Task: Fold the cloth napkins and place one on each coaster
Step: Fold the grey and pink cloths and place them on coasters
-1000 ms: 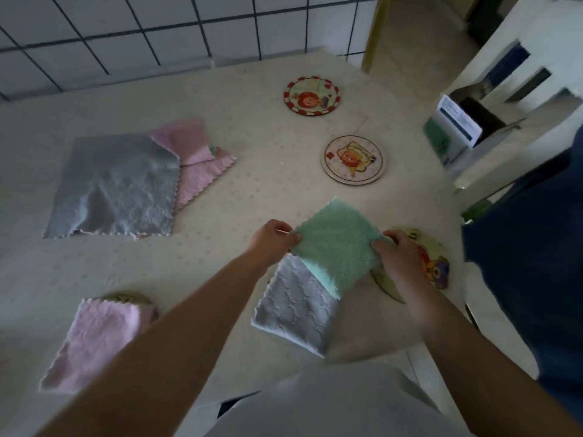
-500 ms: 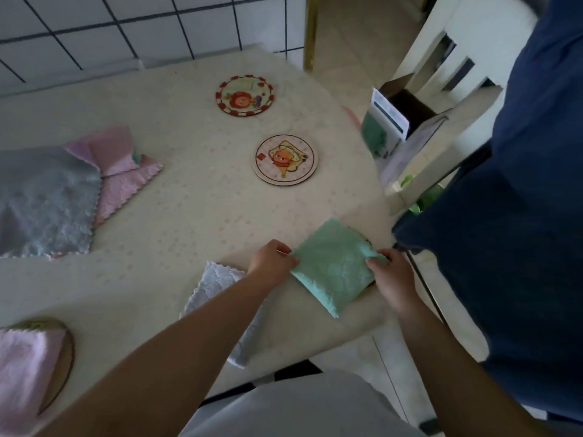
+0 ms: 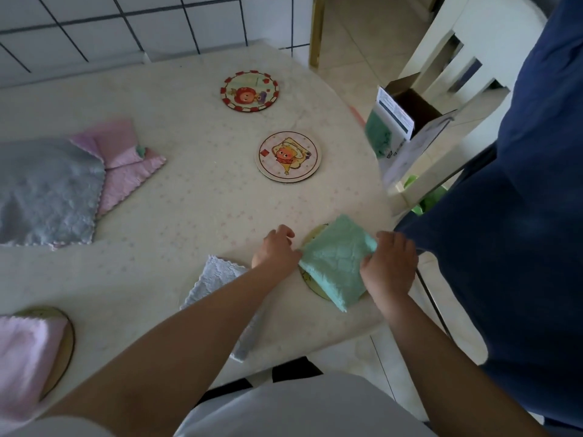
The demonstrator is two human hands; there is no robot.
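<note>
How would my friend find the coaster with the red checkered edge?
Start at the tiled wall behind the pale table. The red-rimmed coaster lies nearest that wall, bare. Unlike the plain-rimmed coaster closer to the hands, its rim has red and white blocks.

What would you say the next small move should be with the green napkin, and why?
Probably let go with both hands. The folded green napkin already lies over a coaster near the table edge, with the left hand and right hand pinching its sides. Then the white napkin could go next.
</note>
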